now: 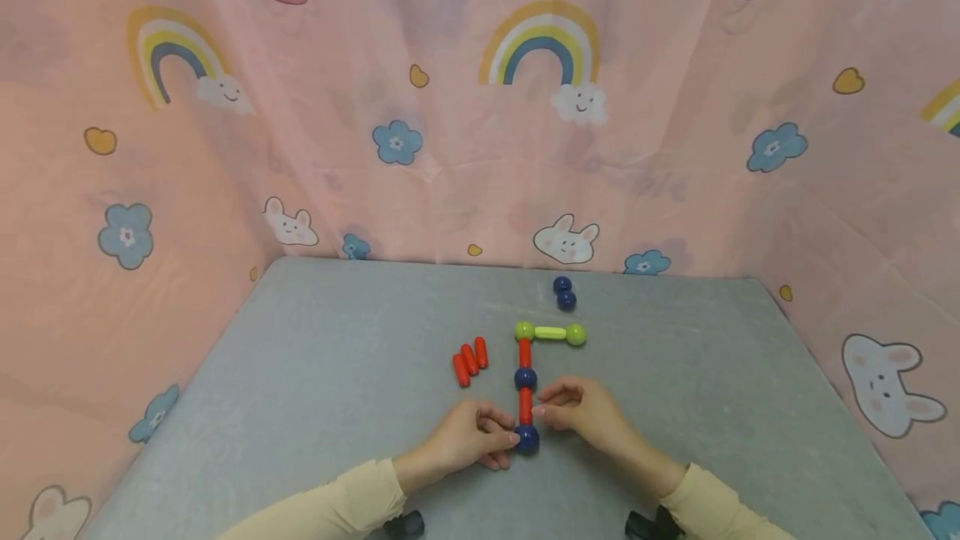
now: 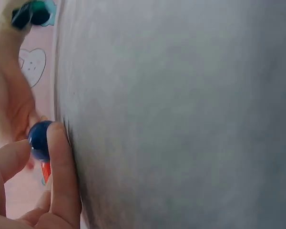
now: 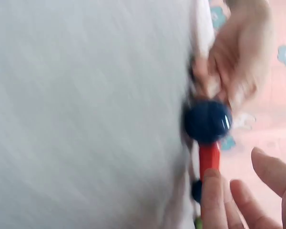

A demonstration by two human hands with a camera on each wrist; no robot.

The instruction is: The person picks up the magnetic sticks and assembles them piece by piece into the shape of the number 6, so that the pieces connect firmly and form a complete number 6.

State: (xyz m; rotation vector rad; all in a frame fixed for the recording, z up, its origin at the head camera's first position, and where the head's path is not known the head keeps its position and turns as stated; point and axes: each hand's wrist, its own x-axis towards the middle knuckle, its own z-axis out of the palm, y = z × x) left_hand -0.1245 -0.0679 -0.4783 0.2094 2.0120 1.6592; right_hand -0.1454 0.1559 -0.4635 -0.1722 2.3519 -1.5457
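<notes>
A toy chain (image 1: 526,354) of balls and sticks was laid on the gray counter (image 1: 337,340), in front of the person. At its near end was a blue ball (image 1: 528,439), then a red stick (image 1: 526,407), a middle blue ball (image 1: 525,377), another red stick (image 1: 525,352) and a green ball (image 1: 524,331). From there a green stick (image 1: 551,333) was pointed to the right, with a second green ball (image 1: 576,334) at its tip.

The parts looked light, hard and smooth, so the shiny balls might be a bit slippery and could roll. They did not look easy to break. How they were joined could not be seen, so the chain might come apart if it were pulled. A ball would be best held by its two sides, and a stick around its middle.

The near blue ball was pinched in the left hand (image 1: 472,440), with the thumb on one side and a finger on the other, so that grip was narrow. The right hand (image 1: 581,411) was held beside the near red stick, with its thumb kept apart from its fingers. Nothing was pinched in that grip; whether the stick was touched by a fingertip could not be told.
</notes>
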